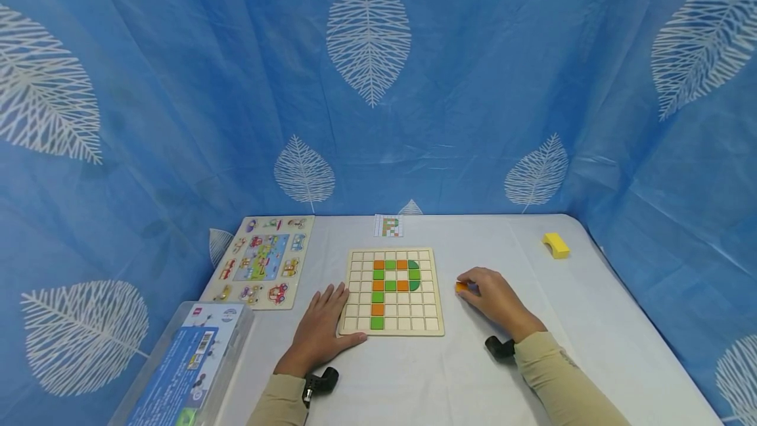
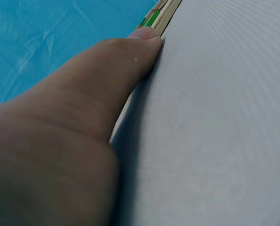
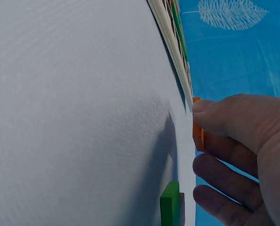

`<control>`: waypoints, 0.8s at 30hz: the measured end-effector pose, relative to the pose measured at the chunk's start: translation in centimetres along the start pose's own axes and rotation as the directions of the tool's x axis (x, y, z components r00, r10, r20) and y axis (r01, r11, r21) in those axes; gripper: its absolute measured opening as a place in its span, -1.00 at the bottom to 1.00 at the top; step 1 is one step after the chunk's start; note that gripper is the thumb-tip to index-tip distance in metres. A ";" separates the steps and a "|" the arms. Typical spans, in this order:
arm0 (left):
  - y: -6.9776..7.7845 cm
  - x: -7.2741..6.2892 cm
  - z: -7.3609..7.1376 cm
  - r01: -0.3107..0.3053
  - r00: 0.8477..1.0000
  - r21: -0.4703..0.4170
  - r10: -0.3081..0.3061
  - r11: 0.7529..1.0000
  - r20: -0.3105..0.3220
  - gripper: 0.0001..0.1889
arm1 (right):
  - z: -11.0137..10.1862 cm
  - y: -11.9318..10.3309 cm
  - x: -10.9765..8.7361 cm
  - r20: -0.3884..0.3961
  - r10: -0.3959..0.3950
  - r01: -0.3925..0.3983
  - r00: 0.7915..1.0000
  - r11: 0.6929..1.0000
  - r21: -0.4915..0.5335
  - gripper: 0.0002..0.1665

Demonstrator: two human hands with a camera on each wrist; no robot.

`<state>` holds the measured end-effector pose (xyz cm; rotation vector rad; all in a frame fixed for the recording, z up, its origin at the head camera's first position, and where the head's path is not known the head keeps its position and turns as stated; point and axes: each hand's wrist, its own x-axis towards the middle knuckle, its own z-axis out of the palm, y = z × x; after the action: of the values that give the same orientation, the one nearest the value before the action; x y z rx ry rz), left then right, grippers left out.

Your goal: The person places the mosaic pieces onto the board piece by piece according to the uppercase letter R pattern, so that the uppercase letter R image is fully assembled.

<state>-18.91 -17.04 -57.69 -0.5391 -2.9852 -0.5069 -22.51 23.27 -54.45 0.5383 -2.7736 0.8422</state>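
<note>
A square wooden grid board [image 1: 414, 324] lies on the white table, with orange and green tiles [image 1: 390, 265] set in it in the shape of a letter P. My left hand [image 1: 319, 327] rests at the board's lower left corner, fingers along its left edge and thumb at the front edge. To the right of the board, my right hand [image 1: 493, 298] pinches an orange tile [image 3: 199, 136] between thumb and finger, just off the table. A green block-like piece [image 3: 169, 207] shows below that hand in the right wrist view; the hand hides it from the head view.
Behind the board lies a small pattern card [image 1: 388, 225]. At left are a vehicle picture puzzle [image 1: 260, 258] and a clear plastic box [image 1: 192, 360] with a printed sheet. A yellow arch block [image 1: 556, 246] stands far right. A blue leaf-print curtain [image 1: 414, 150] surrounds the table.
</note>
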 end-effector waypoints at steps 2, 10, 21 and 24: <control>0.0 0.0 0.0 0.003 1.000 0.002 -0.003 1.000 0.004 0.19 | 0.1 -0.1 0.0 0.003 -0.004 0.004 1.000 1.000 0.002 -0.66; -0.1 0.1 0.0 0.007 1.000 0.010 -0.007 1.000 0.011 0.19 | 0.2 -0.4 0.1 0.035 -0.001 0.001 0.999 1.000 0.008 -0.64; 0.0 0.0 -0.1 0.006 1.000 0.003 -0.006 1.000 0.012 0.19 | 0.5 -1.0 0.2 0.046 -0.001 0.000 0.999 1.000 0.017 -0.63; 0.0 0.0 -0.1 0.011 1.000 0.000 -0.011 1.000 0.017 0.19 | 0.6 -1.2 0.3 0.044 -0.008 0.007 0.999 1.000 0.022 -0.64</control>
<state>-18.91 -17.05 -57.59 -0.5300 -3.0060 -0.5058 -22.35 21.89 -54.25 0.5772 -2.8030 0.8710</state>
